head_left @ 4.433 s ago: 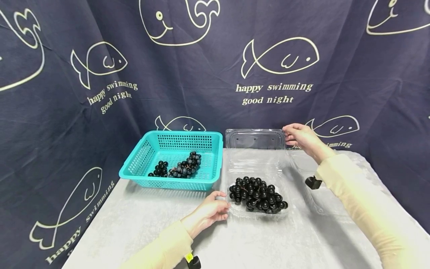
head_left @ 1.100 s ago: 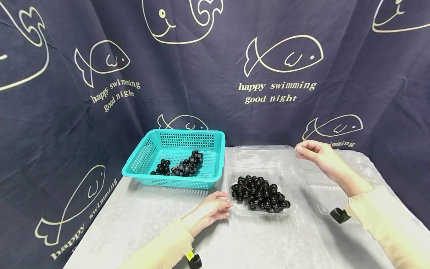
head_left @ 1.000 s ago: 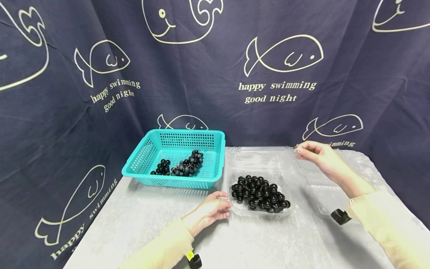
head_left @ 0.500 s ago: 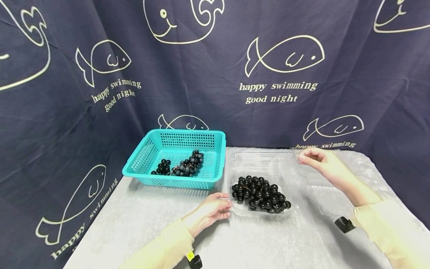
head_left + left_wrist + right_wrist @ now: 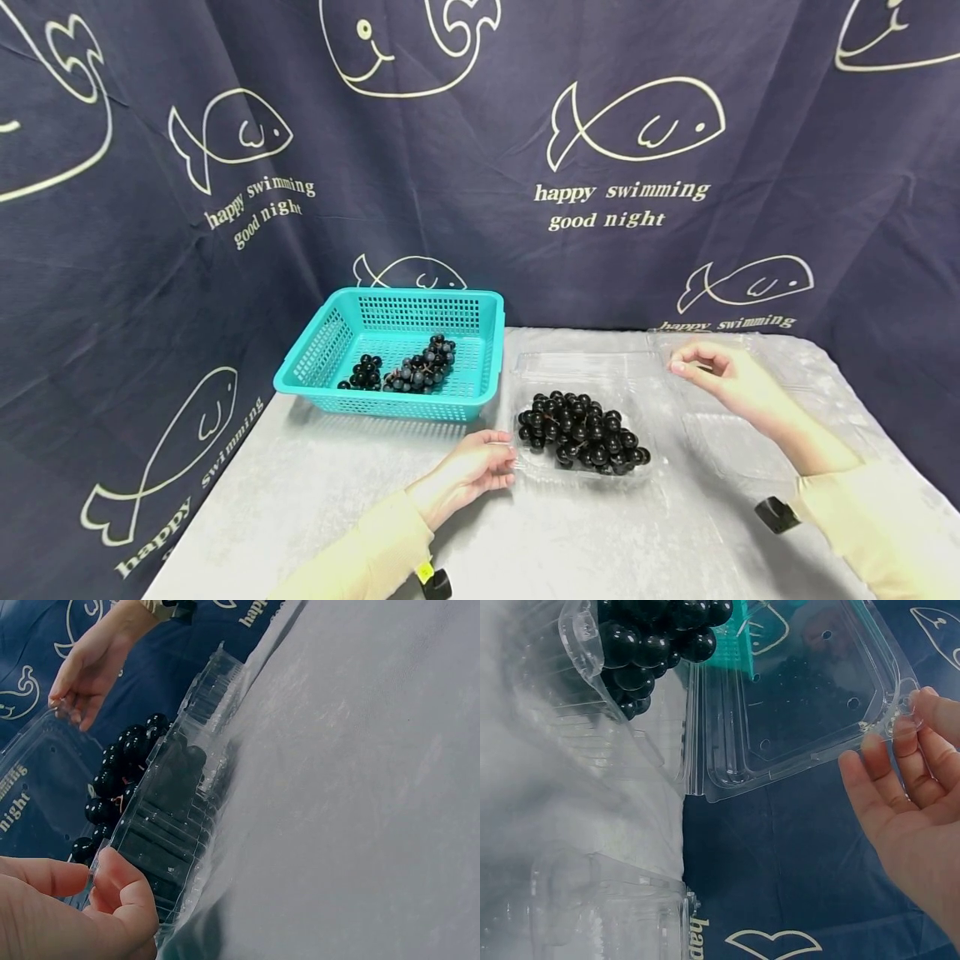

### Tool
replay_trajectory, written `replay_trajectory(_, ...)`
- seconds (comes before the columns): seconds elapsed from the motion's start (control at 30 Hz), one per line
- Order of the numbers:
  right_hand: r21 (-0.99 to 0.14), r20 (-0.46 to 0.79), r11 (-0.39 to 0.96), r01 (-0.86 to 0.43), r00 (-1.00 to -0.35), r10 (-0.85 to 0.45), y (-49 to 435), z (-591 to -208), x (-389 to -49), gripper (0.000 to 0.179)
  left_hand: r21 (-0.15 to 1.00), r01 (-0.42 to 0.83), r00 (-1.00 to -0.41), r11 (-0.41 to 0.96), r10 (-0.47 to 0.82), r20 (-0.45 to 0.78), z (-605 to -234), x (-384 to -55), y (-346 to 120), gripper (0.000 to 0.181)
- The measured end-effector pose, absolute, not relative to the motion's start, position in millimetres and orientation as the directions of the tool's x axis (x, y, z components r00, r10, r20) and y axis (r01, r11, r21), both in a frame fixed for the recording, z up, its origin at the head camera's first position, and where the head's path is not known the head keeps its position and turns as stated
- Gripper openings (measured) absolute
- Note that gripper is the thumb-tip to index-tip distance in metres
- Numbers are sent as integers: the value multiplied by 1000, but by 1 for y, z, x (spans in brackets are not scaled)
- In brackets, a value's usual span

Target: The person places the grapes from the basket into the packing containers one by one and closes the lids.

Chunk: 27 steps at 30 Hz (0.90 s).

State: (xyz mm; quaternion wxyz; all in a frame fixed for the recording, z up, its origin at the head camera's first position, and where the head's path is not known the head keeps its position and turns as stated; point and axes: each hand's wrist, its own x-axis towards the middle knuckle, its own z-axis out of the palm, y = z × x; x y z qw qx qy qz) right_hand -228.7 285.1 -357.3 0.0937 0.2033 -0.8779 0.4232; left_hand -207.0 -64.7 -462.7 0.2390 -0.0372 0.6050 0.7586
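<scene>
A clear plastic clamshell box [image 5: 637, 483] holds a bunch of black grapes [image 5: 581, 433] in its base. Its hinged lid [image 5: 810, 697] stands raised at a slant, with small holes in it. With thumb and fingers my right hand [image 5: 723, 375] pinches the lid's outer corner, plainest in the right wrist view. My left hand [image 5: 472, 467] pinches the rim of the base at its left side; in the left wrist view, thumb and forefinger [image 5: 124, 881] meet on that rim. The base rests on the table.
Left of the box stands a turquoise plastic basket [image 5: 300, 385] with two more bunches of grapes [image 5: 420, 368]. A second clear plastic container [image 5: 750, 442] lies on the right of the grey-white table [image 5: 322, 517]. A navy fish-print curtain [image 5: 450, 183] hangs behind.
My right hand has brought the lid's free edge down from its upright position and moved rightward and nearer to me. My left hand stays at the base's rim. The grapes have not shifted.
</scene>
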Motion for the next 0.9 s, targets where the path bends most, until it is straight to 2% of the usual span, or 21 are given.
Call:
replay_trajectory(0.33, -704, 386, 514, -491, -871, -304, 284, -366, -222, 7, 901, -408, -881, -144, 319, -348, -462, -207, -65, 41)
replay_trajectory(0.7, -623, 544, 348, -700, -708, -450, 285, -379, -219, 29, 897, -419, -876, -141, 322, -358, -463, -208, -65, 41)
replay_trajectory(0.9, -612, 545, 328, -720, -684, -485, 287, -384, -217, 28, 891, -430, -873, -146, 317, -370, -463, -209, -65, 38)
